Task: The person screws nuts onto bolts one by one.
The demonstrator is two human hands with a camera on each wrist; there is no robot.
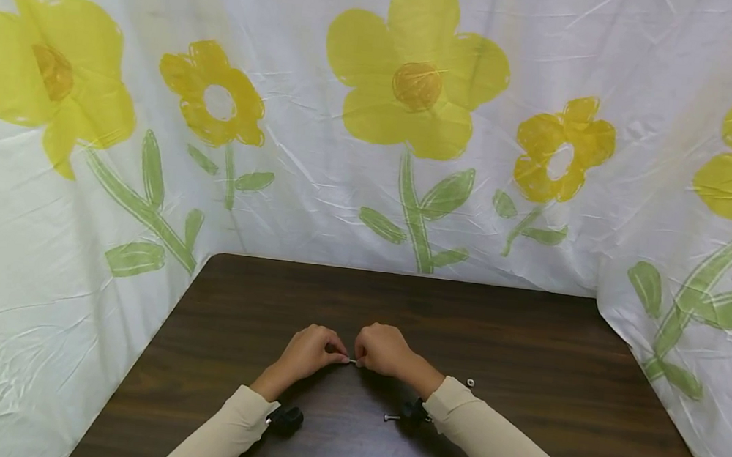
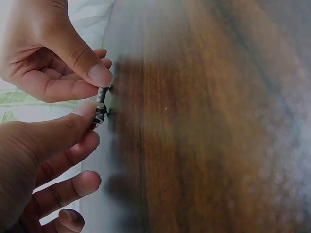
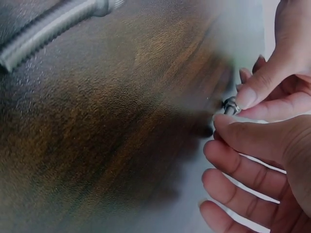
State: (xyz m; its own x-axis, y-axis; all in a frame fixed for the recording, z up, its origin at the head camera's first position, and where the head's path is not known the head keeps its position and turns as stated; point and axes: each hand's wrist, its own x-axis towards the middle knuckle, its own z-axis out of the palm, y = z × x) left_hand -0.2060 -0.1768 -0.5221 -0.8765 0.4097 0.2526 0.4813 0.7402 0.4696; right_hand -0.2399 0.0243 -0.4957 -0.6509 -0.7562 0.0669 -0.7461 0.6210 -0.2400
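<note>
Between my two hands is a small metal bolt [image 2: 100, 96], its threaded shank partly showing. My left hand [image 1: 308, 353] pinches the end with the ribbed round head between thumb and index finger, the other fingers loosely bent. From the opposite side my right hand [image 1: 386, 350] pinches the threaded end with thumb and forefinger. In the right wrist view, a ring-like metal piece [image 3: 231, 104] shows by the left thumb; whether it is the head or a separate nut I cannot tell. Fingertips hide both ends of the bolt.
Another bolt [image 1: 391, 418] lies on the dark wooden table [image 1: 241, 290], left of the right wrist's black camera [image 1: 416, 413]. A small nut [image 1: 471, 383] sits beyond the right sleeve. A white curtain with yellow flowers [image 1: 289, 199] hangs behind the table.
</note>
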